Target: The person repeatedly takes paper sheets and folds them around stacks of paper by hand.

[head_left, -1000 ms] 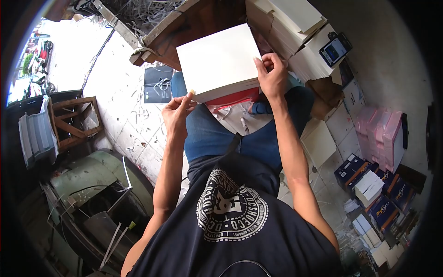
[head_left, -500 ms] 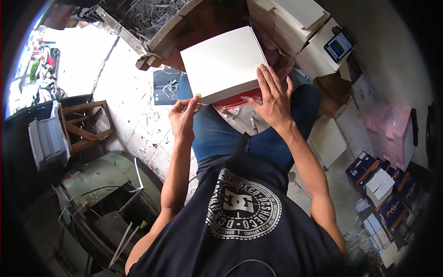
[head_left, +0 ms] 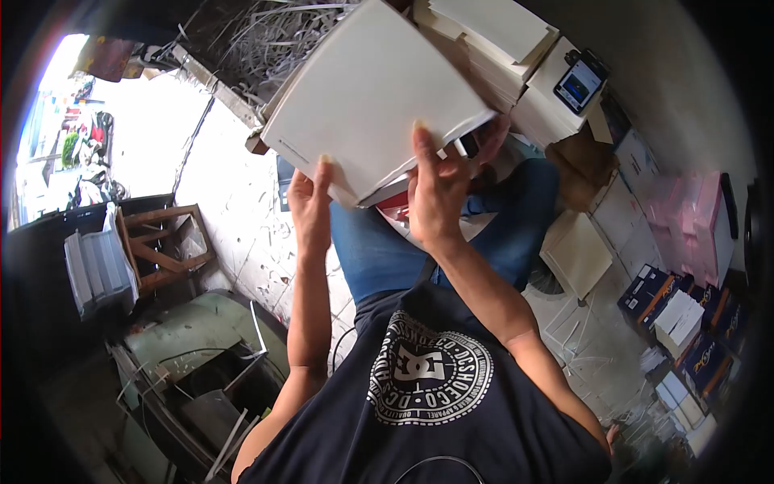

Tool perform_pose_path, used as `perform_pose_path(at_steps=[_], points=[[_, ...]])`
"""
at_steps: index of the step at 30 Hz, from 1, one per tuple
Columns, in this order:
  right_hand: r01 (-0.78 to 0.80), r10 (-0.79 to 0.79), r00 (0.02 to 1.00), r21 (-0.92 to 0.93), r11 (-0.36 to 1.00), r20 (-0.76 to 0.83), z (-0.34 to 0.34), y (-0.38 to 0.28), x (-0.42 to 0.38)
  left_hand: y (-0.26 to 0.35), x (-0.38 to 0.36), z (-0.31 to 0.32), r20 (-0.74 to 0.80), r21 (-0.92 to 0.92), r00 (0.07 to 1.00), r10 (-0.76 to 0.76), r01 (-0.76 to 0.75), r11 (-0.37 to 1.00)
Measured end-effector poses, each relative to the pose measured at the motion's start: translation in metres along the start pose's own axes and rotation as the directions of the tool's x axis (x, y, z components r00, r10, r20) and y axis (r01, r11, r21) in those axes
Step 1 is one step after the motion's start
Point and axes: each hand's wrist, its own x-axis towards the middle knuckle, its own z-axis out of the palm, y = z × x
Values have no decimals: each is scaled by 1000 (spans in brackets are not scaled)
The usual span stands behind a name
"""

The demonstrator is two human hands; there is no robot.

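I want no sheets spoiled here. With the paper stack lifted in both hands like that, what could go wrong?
1. The paper stack is tilted and held only at its near edge by the left hand and right hand; loose sheets might slide or fan out.
2. Sheets that drop would land on the floor littered with scraps, likely getting dirty.
3. Thumbs pressing the edge may crease the top sheets.

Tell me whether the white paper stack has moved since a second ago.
Yes. The white paper stack, held by both hands, has been lifted off the lap, toward the stacked sheets beyond.
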Motion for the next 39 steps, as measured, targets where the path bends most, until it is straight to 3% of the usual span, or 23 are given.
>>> perform_pose_path(at_steps=[2,4,7,9,10,11,13,14,15,18,20,21,24,27,28,30,31,32,34,36,37,38,39], points=[[-228,239,965,-106,968,108,-34,35,-1,-5,17,-5,-71,141,996,60,-50,989],[-492,631,684,-408,769,365,-69,49,-14,-33,34,-20,-168,409,984,52,22,912],[499,99,707,-593,632,700,-76,-25,10,-51,40,-28,-177,541,982,-65,153,827],[682,-288,700,-490,543,654,-92,-44,104,-57,41,-28,-162,610,986,-39,131,781],[501,-275,865,-724,473,419,-66,-88,120,-59,43,-34,-163,651,987,-11,116,750],[624,-531,705,-767,149,470,-85,-82,187,-69,41,-35,-136,590,985,108,-7,807],[639,-453,608,-740,-208,652,-123,-71,302,-93,46,-60,-127,743,968,215,-51,668],[582,-325,743,-805,-117,585,-137,-66,325,-85,40,-54,-138,843,920,366,-84,531],[466,24,885,-879,-99,466,-137,-73,346,-72,35,-56,-190,738,932,309,-72,671],[520,-21,841,-818,-247,541,-157,-63,379,-19,14,-60,-292,545,920,263,-66,836],[577,114,815,-813,-77,568,-164,-57,387,18,-2,-48,-295,410,944,146,-13,912],[701,-112,675,-681,-211,729,-173,-46,395,29,-2,-39,-234,385,957,169,-69,920],[529,-170,766,-759,-380,620,-124,-83,322,43,16,9,0,244,977,215,-208,947],[683,-120,539,-516,-516,834,-72,-106,168,43,39,76,286,51,918,276,-302,952],[697,90,652,-549,-462,753,-48,-114,103,39,38,102,315,-55,940,134,-123,991],[808,10,316,-263,-528,949,-81,-97,35,66,10,134,484,-10,874,28,-26,1000],[786,164,574,-485,-383,802,-65,-109,-1,35,4,147,426,5,886,182,-203,979],[849,266,526,-477,-229,808,-58,-131,-11,40,-11,141,429,199,891,151,-256,946],[796,-43,591,-591,-134,806,-72,-150,-27,43,-27,119,586,304,798,142,-378,875],[699,-339,529,-626,-347,778,-70,-155,-37,40,-42,88,755,338,646,114,-532,776],[753,-253,577,-626,-204,777,-84,-148,-37,47,-51,75,786,400,618,19,-531,747],[646,-146,740,-631,430,657,-93,-127,-41,59,-56,64,807,455,586,-72,-539,708],[506,-76,825,-671,541,560,-122,-99,-42,66,-57,58,817,505,555,-158,-556,660]])
